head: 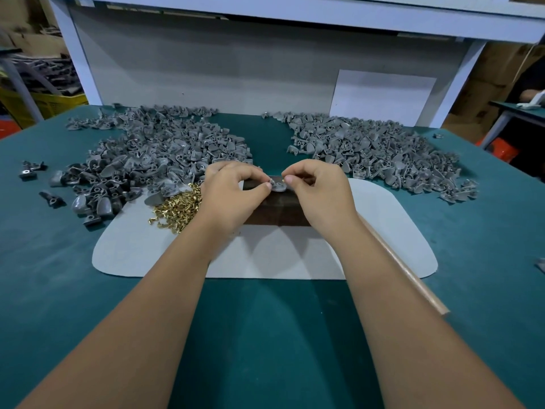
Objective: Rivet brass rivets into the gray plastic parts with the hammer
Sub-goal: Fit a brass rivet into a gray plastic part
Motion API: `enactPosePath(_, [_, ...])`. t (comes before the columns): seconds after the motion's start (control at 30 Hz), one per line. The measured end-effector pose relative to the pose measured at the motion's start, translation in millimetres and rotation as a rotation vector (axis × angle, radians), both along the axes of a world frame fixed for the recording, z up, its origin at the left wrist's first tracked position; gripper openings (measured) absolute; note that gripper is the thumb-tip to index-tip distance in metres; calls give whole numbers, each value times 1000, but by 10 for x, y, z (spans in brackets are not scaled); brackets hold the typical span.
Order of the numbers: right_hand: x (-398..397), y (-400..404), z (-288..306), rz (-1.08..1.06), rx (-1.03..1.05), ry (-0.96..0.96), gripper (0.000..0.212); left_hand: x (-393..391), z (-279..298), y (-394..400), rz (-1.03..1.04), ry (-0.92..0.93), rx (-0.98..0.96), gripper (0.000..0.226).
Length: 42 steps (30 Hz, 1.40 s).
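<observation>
My left hand [230, 193] pinches a small gray plastic part [278, 185] over the dark brown block [277, 212]. My right hand [318, 190] pinches a tiny brass rivet [283, 179] just above that part. A heap of loose brass rivets [177, 208] lies left of the block, partly hidden by my left wrist. The hammer's wooden handle [407, 270] lies on the table under my right forearm; its head is hidden.
Two big piles of gray plastic parts lie behind the block, one at the left [153, 154] and one at the right [377, 154]. A pale mat [265, 261] lies under the block on the green table [265, 335]. A white back panel [206, 69] closes the bench.
</observation>
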State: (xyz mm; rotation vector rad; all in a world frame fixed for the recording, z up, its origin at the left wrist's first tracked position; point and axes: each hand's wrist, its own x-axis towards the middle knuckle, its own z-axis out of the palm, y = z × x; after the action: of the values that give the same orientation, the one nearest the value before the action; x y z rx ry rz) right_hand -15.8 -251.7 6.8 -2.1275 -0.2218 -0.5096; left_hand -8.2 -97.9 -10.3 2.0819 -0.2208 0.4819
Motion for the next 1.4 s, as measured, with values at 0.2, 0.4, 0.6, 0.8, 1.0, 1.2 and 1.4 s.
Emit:
enactPosePath(0.2, [4,4,-18,-12,-74,11,11,-43,-1,-13,16,-8,59,15])
enactPosePath(0.4, [-15,24,18,-30,-90,35,13,-53,7,-26,23,-17,62,28])
enactPosePath(0.6, [-46,39,72,-23,-49,89,14,-43,5,-18,25,-27,66,27])
enactPosePath(0.8, [-48,59,79,-36,-38,105,15,-36,-2,-20,30,-28,73,17])
enactPosePath(1.0, [-25,87,86,-72,-175,71,13,-29,-5,-33,32,-24,64,16])
enactPosePath(1.2, [-18,184,109,-131,-608,-88,9,-32,-5,-44,11,-7,62,10])
enactPosePath(1.4, [-21,247,168,-134,-669,-36,6,15,-27,-28,-10,-31,101,9])
